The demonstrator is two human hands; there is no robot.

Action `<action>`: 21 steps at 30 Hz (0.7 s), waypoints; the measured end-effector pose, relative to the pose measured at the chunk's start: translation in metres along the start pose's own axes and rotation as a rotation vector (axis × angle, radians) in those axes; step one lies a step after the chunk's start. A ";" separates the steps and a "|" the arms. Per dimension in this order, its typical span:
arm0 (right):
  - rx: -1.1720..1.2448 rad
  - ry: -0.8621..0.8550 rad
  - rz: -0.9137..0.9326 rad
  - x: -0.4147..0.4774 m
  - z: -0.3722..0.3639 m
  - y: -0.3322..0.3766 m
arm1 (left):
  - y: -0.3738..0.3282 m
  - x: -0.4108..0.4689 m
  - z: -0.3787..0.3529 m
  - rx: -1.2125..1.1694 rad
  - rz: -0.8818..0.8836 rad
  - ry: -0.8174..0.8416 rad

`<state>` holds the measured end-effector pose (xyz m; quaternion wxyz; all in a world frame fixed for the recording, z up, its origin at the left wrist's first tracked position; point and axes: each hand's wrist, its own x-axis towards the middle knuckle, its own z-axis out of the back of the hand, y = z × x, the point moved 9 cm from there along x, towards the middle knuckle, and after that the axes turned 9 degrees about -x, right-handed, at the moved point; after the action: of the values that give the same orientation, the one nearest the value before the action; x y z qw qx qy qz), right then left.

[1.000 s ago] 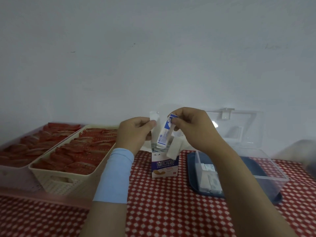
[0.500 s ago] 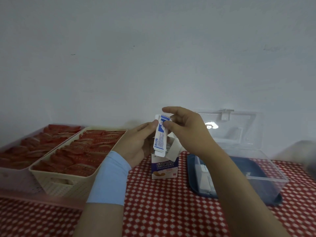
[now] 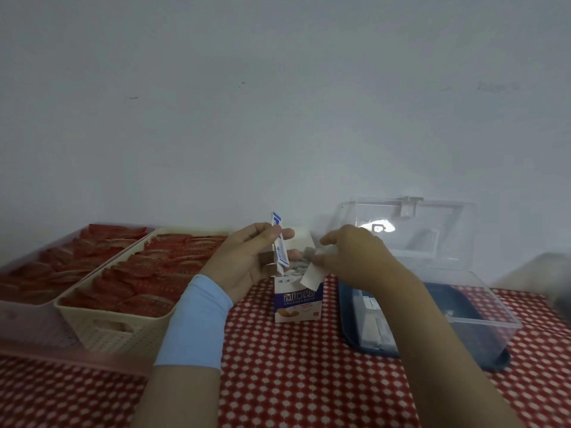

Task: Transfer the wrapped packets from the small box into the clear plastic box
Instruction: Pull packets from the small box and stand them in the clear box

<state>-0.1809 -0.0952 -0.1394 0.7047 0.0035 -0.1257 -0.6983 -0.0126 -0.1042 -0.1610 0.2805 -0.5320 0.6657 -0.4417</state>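
Upright, packet (image 3: 281, 257) in left hand (image 3: 247, 257)

Left hand (image 3: 247, 261) raised, fingers pinching a packet (image 3: 281, 257), right hand (image 3: 355, 257) palm down, fingers bent

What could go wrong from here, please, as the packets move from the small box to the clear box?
The small box stands upright while the right hand is at its flap; a tug could tip it and spill its contents. The left hand pinches one packet, and the clear box sits on the far side of the right arm; crossing over might knock the packet loose.
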 end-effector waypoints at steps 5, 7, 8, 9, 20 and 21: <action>-0.028 -0.029 0.003 0.008 -0.009 0.002 | -0.004 0.002 0.009 0.042 -0.029 -0.080; 0.018 -0.047 -0.004 0.009 -0.007 0.002 | -0.006 0.002 0.013 0.071 -0.047 -0.117; 0.037 -0.061 -0.012 0.008 -0.003 0.001 | -0.008 0.002 0.014 0.090 -0.061 -0.135; 0.048 -0.083 -0.017 0.007 0.002 0.000 | -0.010 0.002 0.015 0.106 -0.075 -0.152; 0.895 -0.251 0.168 -0.011 0.047 0.017 | -0.015 -0.002 -0.004 0.074 -0.074 -0.008; 0.910 -0.249 0.191 -0.013 0.047 0.022 | -0.009 -0.004 -0.012 0.051 -0.014 0.068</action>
<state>-0.1676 -0.0739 -0.0922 0.6723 0.2165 -0.5016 -0.4995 -0.0179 -0.0969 -0.1481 0.2677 -0.5141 0.6597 -0.4784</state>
